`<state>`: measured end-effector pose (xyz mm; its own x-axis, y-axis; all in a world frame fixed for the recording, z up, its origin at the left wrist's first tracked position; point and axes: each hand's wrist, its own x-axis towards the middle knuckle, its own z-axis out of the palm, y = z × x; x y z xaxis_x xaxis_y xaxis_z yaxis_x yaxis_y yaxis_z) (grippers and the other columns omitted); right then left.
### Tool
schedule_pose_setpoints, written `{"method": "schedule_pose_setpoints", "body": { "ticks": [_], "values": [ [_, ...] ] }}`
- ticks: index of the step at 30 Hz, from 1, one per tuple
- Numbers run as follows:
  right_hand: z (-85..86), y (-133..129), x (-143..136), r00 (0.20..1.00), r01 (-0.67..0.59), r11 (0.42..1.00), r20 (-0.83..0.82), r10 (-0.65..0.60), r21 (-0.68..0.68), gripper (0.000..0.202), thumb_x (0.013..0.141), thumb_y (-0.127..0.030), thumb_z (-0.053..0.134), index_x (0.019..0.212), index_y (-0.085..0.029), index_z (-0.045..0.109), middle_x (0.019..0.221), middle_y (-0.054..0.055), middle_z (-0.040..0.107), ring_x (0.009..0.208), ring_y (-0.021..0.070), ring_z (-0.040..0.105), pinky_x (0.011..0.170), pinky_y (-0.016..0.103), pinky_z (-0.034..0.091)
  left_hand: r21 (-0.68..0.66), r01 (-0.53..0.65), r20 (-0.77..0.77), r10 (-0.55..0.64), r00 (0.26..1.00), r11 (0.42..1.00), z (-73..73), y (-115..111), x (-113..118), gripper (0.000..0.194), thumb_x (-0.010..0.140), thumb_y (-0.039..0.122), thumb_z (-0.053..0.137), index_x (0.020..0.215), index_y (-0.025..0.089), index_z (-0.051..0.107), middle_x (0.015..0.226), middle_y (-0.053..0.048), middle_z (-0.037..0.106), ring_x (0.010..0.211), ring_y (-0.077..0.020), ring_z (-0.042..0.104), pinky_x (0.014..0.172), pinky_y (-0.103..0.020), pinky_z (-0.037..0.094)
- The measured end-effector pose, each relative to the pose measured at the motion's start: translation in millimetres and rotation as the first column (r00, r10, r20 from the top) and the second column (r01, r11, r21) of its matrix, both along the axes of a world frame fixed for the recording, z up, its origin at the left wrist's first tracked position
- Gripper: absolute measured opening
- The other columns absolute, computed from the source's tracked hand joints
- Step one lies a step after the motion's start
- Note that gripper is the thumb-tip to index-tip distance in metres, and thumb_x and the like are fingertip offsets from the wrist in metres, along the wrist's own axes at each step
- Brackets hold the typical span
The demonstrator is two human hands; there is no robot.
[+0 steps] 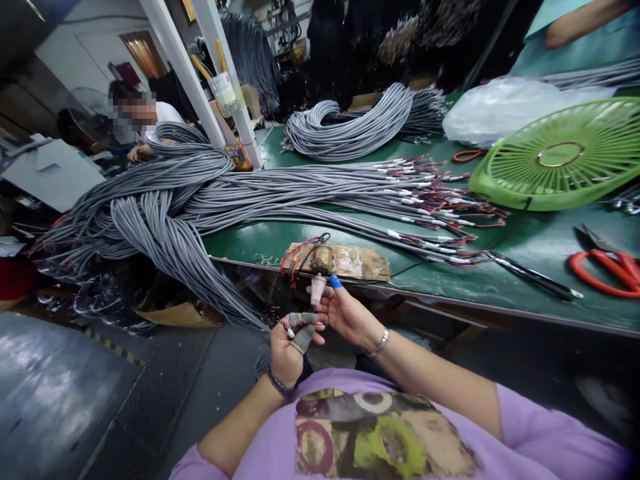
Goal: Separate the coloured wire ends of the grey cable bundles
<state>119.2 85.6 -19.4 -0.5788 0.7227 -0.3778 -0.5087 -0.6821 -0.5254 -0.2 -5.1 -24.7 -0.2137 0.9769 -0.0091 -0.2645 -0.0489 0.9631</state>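
Just in front of the bench edge, my left hand (293, 343) is closed on the wire end of a grey cable, with grey covers on its thumb and a finger. Close on its right is my right hand (345, 313), its fingertips pinched near the same thin wires; a blue cover sits on the thumb and a pale wrap on a finger. The grey cable bundle (185, 247) hangs over the edge towards my left hand. Beyond my hands lies a wooden board (360, 262) with a brown lump and red and black wires.
Grey cables with stripped ends (320, 190) stretch across the green bench (525, 293). Black tweezers (535, 275), orange-handled scissors (607, 270) and a green fan cover (560, 153) lie at the right. A coiled bundle (350, 133) and white posts stand behind. Another person sits back left.
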Motion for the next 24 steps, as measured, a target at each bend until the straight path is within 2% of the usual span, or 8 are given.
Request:
{"method": "schedule_pose_setpoints", "body": {
  "ticks": [4,8,10,12,15,18,21,24],
  "values": [
    [-8.8,1,17,0.988,0.022,0.998,0.149,-0.030,0.052,0.033,0.084,-0.046,0.058,0.075,-0.015,0.062,0.074,0.005,0.065,0.058,0.0099,0.056,0.055,0.022,0.048,-0.056,0.083,-0.104,-0.089,0.991,0.995,3.0,-4,-4,0.036,0.082,0.045,0.060,0.094,0.012,0.068,0.087,-0.012,0.073,0.073,-0.0189,0.067,0.058,-0.025,0.045],
    [-10.5,-1,34,0.923,-0.070,0.948,0.380,-0.056,0.310,0.030,0.073,-0.045,0.069,0.078,-0.016,0.064,0.075,0.003,0.066,0.059,0.0099,0.055,0.057,0.023,0.047,-0.039,0.056,-0.193,-0.062,0.979,0.998,8.7,-6,-7,0.040,0.087,0.047,0.051,0.111,0.019,0.066,0.118,-0.010,0.066,0.102,-0.0220,0.060,0.079,-0.029,0.046],
    [-8.3,-6,40,0.869,-0.147,0.891,0.486,-0.091,0.430,0.032,0.071,-0.047,0.069,0.080,-0.016,0.065,0.073,0.002,0.064,0.058,0.0097,0.053,0.056,0.023,0.044,-0.077,0.044,-0.234,-0.061,0.970,0.996,8.8,-7,-9,0.040,0.088,0.046,0.048,0.112,0.018,0.064,0.117,-0.011,0.065,0.091,-0.0192,0.063,0.071,-0.027,0.048],
    [-5.0,-14,44,0.824,-0.224,0.822,0.552,-0.126,0.523,0.033,0.074,-0.048,0.066,0.077,-0.016,0.064,0.068,0.001,0.061,0.057,0.0101,0.051,0.054,0.023,0.042,-0.145,0.071,-0.271,-0.109,0.956,0.987,7.0,-9,-9,0.038,0.089,0.043,0.046,0.108,0.015,0.063,0.106,-0.012,0.069,0.068,-0.0140,0.063,0.057,-0.024,0.046],
    [0.7,-31,42,0.821,-0.317,0.717,0.558,-0.120,0.620,0.031,0.078,-0.047,0.062,0.079,-0.017,0.063,0.068,0.001,0.061,0.061,0.0123,0.053,0.057,0.025,0.044,-0.232,0.133,-0.341,-0.208,0.917,0.964,3.2,-11,-6,0.032,0.088,0.035,0.047,0.107,0.013,0.059,0.091,-0.009,0.070,0.050,-0.0098,0.058,0.049,-0.022,0.043],
    [6.7,-45,33,0.844,-0.358,0.630,0.527,-0.097,0.689,0.029,0.076,-0.043,0.065,0.090,-0.018,0.061,0.071,0.001,0.062,0.061,0.0125,0.053,0.057,0.025,0.045,-0.239,0.193,-0.461,-0.286,0.840,0.952,0.3,-12,-2,0.028,0.084,0.023,0.047,0.108,0.015,0.058,0.083,-0.005,0.070,0.053,-0.0126,0.060,0.053,-0.025,0.048],
    [10.0,-51,23,0.817,-0.386,0.540,0.549,-0.175,0.748,0.022,0.076,-0.037,0.066,0.083,-0.017,0.062,0.072,0.001,0.062,0.062,0.0130,0.053,0.059,0.025,0.045,-0.204,0.215,-0.659,-0.297,0.691,0.955,1.5,-14,0,0.037,0.076,0.011,0.047,0.111,0.016,0.058,0.087,-0.007,0.070,0.071,-0.0199,0.065,0.066,-0.031,0.051],
    [8.2,-51,19,0.830,-0.349,0.536,0.519,-0.206,0.769,0.018,0.079,-0.036,0.062,0.079,-0.017,0.064,0.075,0.003,0.065,0.069,0.0150,0.057,0.067,0.029,0.048,-0.210,0.174,-0.808,-0.271,0.523,0.962,9.5,-18,0,0.046,0.074,0.011,0.047,0.119,0.017,0.053,0.095,-0.009,0.070,0.086,-0.0246,0.065,0.078,-0.036,0.050]
  ]
}}
